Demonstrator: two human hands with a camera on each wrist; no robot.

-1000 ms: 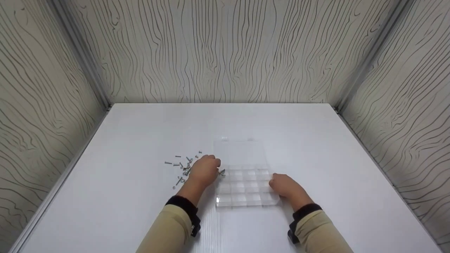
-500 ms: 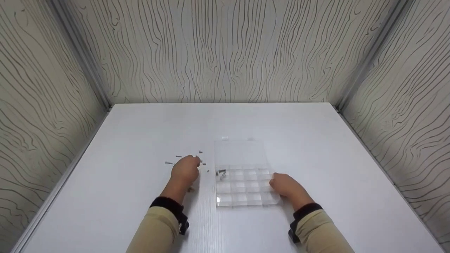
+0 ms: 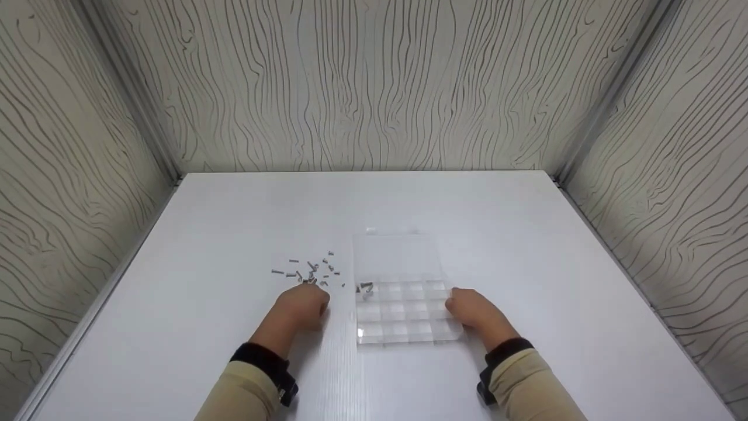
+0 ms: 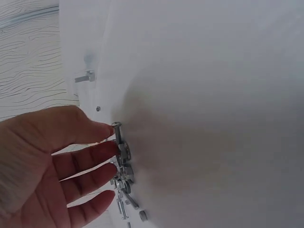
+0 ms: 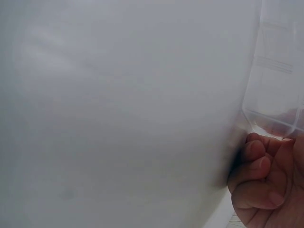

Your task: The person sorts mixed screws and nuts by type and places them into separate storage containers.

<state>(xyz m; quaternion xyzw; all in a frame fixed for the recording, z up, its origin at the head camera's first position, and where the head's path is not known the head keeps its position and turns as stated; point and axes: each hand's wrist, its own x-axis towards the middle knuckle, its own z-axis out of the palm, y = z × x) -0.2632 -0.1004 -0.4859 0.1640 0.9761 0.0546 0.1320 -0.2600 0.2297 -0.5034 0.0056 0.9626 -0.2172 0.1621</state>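
Writing: none readable on the box, the screws or the sleeves.
Sleeves: beige sleeves [image 3: 529, 386] with dark cuffs enter from the near edge of the table [image 3: 526, 234].
Right hand [image 3: 473, 310]: fingers curled, resting against the right side of the clear compartment box [image 3: 403, 313]; the wrist view shows the knuckles pressed to the box's corner.
Left hand [image 3: 302, 305]: fingers gently bent, fingertips [image 4: 107, 149] touching the near end of the scattered screws [image 3: 310, 272]; whether one is pinched cannot be told.
Box: transparent plastic, a grid of small cells, its lid [image 3: 397, 257] lying open on the far side; a few screws [image 3: 366, 287] sit in the far-left cell.
Screws: small, silvery, strewn just left of the box.
Room: bare white tabletop on all sides, wood-grain walls [image 3: 374, 88] well beyond.
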